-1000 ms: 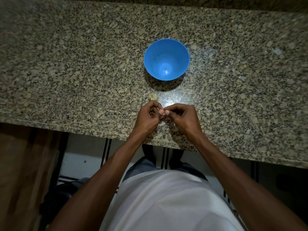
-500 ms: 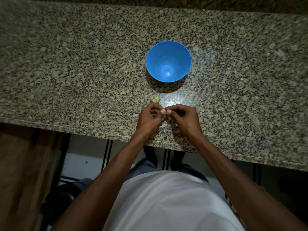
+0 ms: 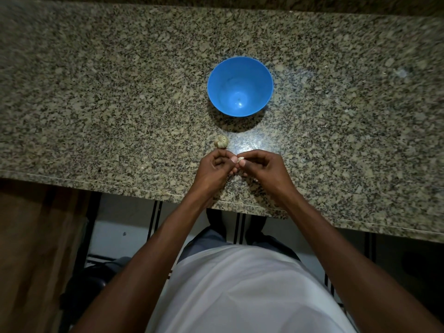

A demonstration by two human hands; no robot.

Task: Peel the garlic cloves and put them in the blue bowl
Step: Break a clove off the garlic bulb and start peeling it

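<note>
A blue bowl point(image 3: 240, 86) stands upright on the granite counter point(image 3: 96, 92), and its inside looks bare. A pale garlic bulb point(image 3: 221, 142) lies on the counter between the bowl and my hands. My left hand point(image 3: 215, 170) and my right hand point(image 3: 262, 169) meet fingertip to fingertip just above the counter's near part. Both pinch a small pale garlic clove point(image 3: 241, 159) between them. Most of the clove is hidden by my fingers.
The counter's front edge point(image 3: 144, 189) runs just below my wrists. A small pale scrap point(image 3: 303, 159) lies on the counter right of my right hand. A wooden panel point(image 3: 31, 248) stands at lower left below the counter.
My hands stay together on the clove, with only small finger motion. The view has shifted slightly, and the garlic bulb shows more fully beyond my left hand.
</note>
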